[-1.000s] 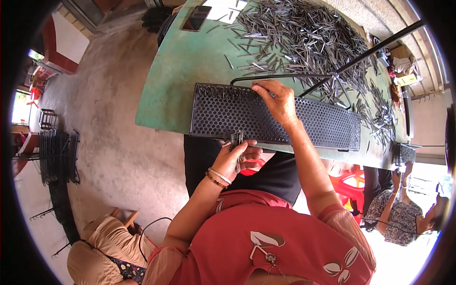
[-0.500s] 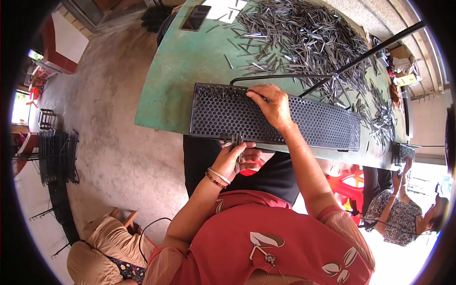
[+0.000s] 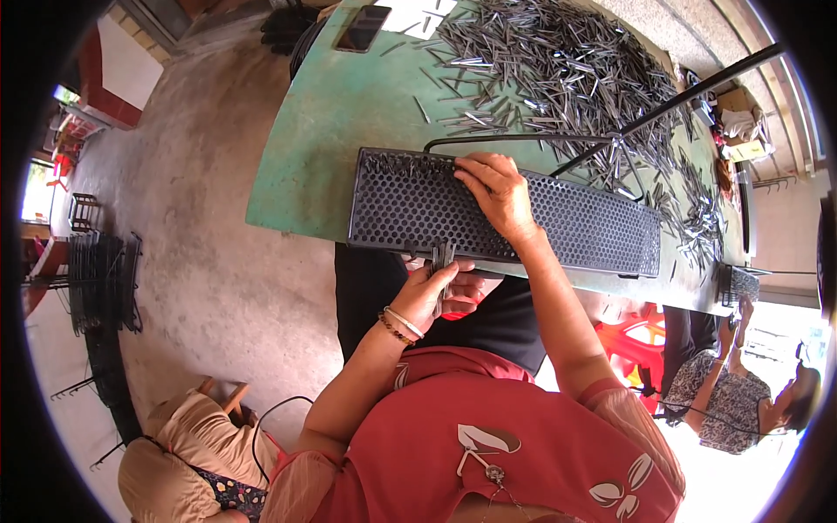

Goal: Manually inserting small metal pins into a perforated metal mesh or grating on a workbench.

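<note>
A long black rack (image 3: 593, 228) with rows of round holes leans at the near edge of the green table (image 3: 301, 170). Short dark pieces (image 3: 397, 164) stand in the holes along its upper left part. My right hand (image 3: 506, 196) is closed in a pinch at the rack's upper edge, beside the last of these pieces; whatever is between the fingertips is hidden. Below the rack's lower edge, my left hand (image 3: 423, 295) grips a small bundle of thin dark metal strips (image 3: 443, 256), upright between thumb and fingers.
A large heap of loose metal strips (image 3: 575, 65) covers the table's far side. Black metal rods (image 3: 697, 87) rise behind the rack. A phone (image 3: 363, 29) lies at the far left. One co-worker (image 3: 732, 392) sits at right, another person (image 3: 187, 458) at lower left.
The right hand's fingers have shifted very slightly at the rack's upper edge. The strips in my left hand have moved a little to the right and tilted.
</note>
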### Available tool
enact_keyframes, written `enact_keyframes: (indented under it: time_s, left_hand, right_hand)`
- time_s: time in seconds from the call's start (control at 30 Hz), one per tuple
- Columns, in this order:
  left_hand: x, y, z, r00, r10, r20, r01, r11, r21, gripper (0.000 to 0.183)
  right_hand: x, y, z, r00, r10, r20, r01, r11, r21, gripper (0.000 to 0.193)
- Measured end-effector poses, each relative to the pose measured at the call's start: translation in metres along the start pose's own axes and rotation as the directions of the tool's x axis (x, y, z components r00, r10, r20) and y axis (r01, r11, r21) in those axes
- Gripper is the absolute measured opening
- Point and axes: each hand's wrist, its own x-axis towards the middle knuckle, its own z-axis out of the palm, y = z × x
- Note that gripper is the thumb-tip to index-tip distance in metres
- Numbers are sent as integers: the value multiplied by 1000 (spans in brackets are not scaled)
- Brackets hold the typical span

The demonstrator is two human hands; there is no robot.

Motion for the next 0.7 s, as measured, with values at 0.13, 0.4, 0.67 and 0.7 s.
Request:
enact_keyframes:
  time_s: [0.13, 0.4, 0.67, 0.7]
  left_hand:
    - [3, -2, -3, 999, 31, 17, -31, 1000, 1, 33]
    - [-7, 18, 13, 992, 112, 50, -110, 993, -35, 36]
    - [-6, 15, 14, 988, 151, -6, -151, 988, 36, 29]
    - [-5, 12, 13, 988, 151, -5, -151, 988, 38, 29]
  right_hand:
    - [3, 0, -1, 999, 11, -39, -10, 1000, 27, 19]
    - [-5, -40, -31, 856, 313, 411, -472, 797, 377, 22]
    - [-28, -46, -34, 644, 404, 650, -750, 501, 432, 21]
    - [-31, -44, -32, 646, 419, 638, -758, 448, 474, 21]
